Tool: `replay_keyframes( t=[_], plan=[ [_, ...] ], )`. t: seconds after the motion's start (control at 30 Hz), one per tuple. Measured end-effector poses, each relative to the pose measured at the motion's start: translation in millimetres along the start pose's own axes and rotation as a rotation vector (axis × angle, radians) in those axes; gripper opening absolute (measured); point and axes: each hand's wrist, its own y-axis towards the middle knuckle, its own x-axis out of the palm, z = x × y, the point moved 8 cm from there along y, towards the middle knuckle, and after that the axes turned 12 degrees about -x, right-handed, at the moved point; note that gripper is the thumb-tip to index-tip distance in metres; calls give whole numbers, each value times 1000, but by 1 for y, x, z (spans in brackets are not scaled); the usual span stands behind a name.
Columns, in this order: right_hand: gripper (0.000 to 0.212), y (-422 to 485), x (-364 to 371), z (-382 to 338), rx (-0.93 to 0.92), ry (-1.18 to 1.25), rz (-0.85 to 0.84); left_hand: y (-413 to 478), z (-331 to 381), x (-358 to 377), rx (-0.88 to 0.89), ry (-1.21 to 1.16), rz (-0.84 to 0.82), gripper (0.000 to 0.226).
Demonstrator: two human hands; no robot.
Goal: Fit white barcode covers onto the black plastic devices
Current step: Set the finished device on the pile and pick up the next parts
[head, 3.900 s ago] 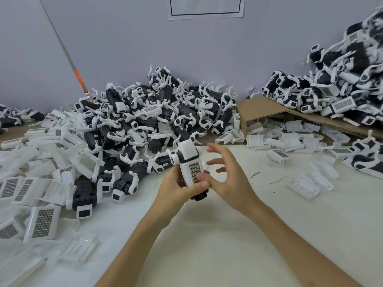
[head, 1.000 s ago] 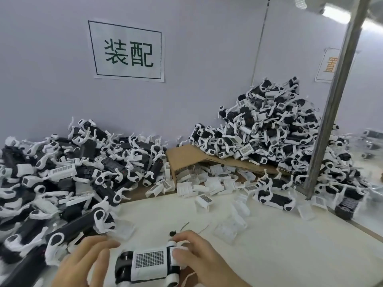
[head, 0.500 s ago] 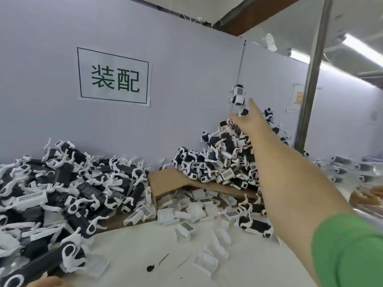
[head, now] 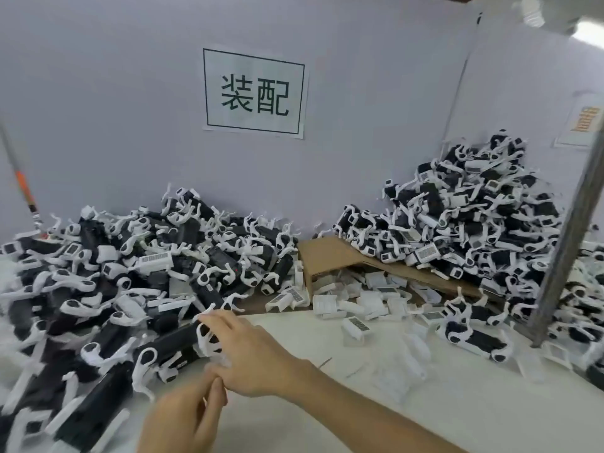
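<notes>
A big heap of black plastic devices with white clips fills the left side of the white table. My right hand reaches across to its front edge, fingers straight, fingertips at the white clip of one black device. My left hand hovers low in front, fingers loosely bent, holding nothing. Loose white barcode covers lie in the middle at the back. A second heap of devices with covers fitted rises at the right.
A sheet of brown cardboard leans under the right heap, over the loose covers. A grey metal post stands at the right. Clear plastic pieces are scattered on the table. A wall with a paper sign closes the back.
My right arm, stretched toward the right heap with a finished device in the air half a second ago, has swung back to the left heap. My left hand has come up into view.
</notes>
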Motion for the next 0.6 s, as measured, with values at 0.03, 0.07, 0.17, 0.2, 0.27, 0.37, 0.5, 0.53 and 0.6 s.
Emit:
replay_keyframes(
  t=[0.03, 0.07, 0.17, 0.2, 0.27, 0.37, 0.5, 0.53, 0.6],
  plan=[
    [70, 3, 9, 5, 19, 54, 55, 0, -7, 0, -45, 16, 28, 29],
    [73, 7, 15, 13, 51, 105, 105, -3, -13, 1, -80, 11, 38, 35],
    [71, 11, 24, 13, 103, 305, 214, -1, -26, -7, -140, -38, 39, 47],
    [61, 11, 23, 12, 96, 336, 295, -1, -23, -6, -110, -19, 22, 47],
    [37, 9, 19, 12, 119, 374, 442, -5, -15, -2, -54, 50, -13, 42],
    [18, 2, 19, 17, 169, 452, 524, -7, -14, -1, -36, 53, -45, 39],
    [15, -9, 10, 30, 233, 528, 555, -8, -18, 7, -25, 49, -106, 43],
    [16, -14, 9, 34, 260, 562, 561, -9, -15, 7, 2, 57, -114, 43],
    [15, -25, 13, 43, 318, 656, 570, -10, -7, 4, 67, 68, -96, 40]
  ],
)
